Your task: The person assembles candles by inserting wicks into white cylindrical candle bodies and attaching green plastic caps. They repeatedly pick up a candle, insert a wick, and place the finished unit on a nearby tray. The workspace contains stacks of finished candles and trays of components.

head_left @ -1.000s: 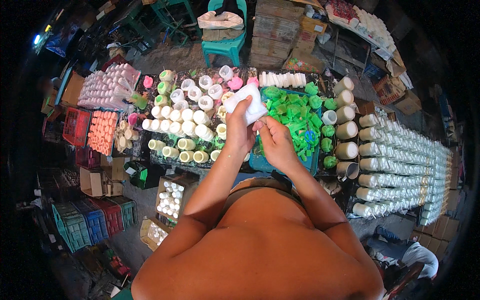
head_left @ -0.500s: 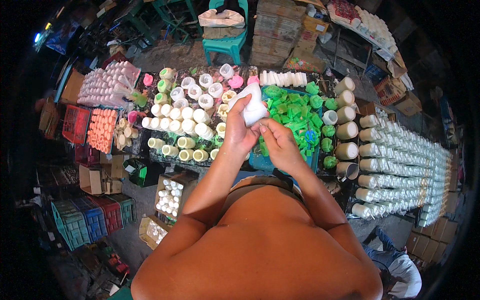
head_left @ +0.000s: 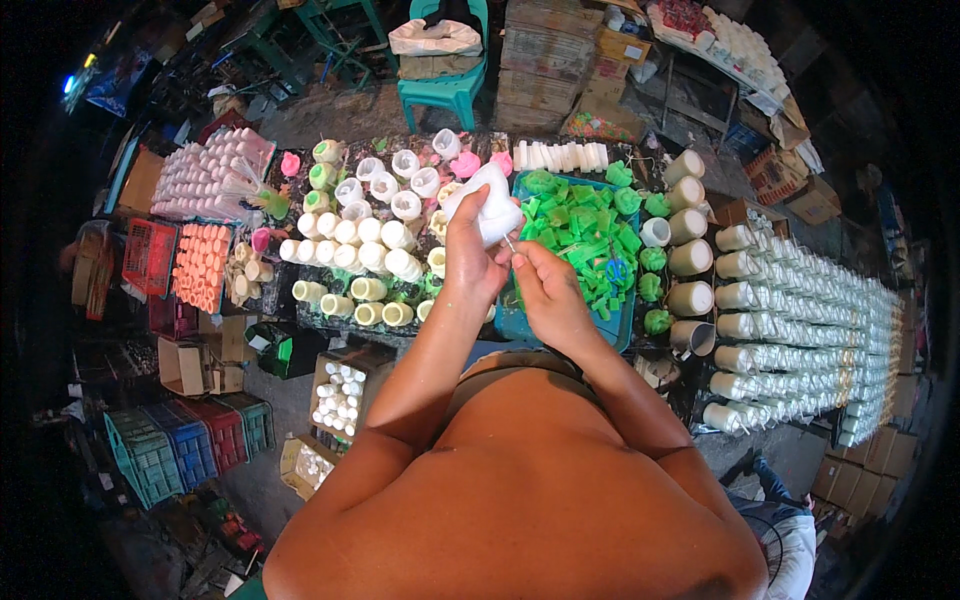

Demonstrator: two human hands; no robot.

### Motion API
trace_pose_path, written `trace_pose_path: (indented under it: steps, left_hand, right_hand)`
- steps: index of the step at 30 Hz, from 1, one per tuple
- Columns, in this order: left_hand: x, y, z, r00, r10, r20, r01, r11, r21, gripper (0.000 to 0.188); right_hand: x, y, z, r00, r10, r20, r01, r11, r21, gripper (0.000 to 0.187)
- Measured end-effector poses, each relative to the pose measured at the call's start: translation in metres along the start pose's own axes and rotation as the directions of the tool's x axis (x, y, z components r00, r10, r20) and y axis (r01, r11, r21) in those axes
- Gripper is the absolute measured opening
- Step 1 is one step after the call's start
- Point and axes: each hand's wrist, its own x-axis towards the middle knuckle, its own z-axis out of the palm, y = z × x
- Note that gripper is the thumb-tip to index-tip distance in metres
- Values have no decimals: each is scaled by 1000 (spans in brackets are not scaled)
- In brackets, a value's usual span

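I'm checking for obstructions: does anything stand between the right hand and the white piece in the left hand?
Nothing visible does. The left hand holds the white piece, and the right hand is near its lower end, pinching what looks like a thin strand. Green pieces lie below, in the blue tray.

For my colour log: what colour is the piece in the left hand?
The piece is white, best seen in the head view.

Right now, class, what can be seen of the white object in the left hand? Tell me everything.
The white object is chunky, with rounded edges, smooth and perhaps waxy. It tilts in the grip of the left hand, its underside hidden. A thin pale strand shows at its lower end, pinched by the right hand. It is held up near the left edge of the blue tray.
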Motion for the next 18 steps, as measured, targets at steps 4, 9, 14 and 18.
trace_pose_path:
  steps: [4, 9, 14, 18]
  left_hand:
    - [1, 1, -3, 1000, 0, 0, 0, 1000, -5, 31]
    - [6, 2, -9, 999, -41, 25, 43, 996, -80, 33]
    - [10, 3, -14, 994, -103, 46, 109, 980, -167, 32]
    - [17, -2, -24, 982, -170, 82, 186, 947, -263, 33]
  right_hand:
    - [0, -3, -1, 1000, 16, 25, -16, 1000, -3, 24]
    - [-1, -5, 1, 999, 24, 23, -24, 1000, 6, 27]
    - [-1, -13, -2, 996, 80, 49, -78, 996, -46, 26]
    - [-3, -18, -2, 990, 121, 66, -121, 993, -5, 25]
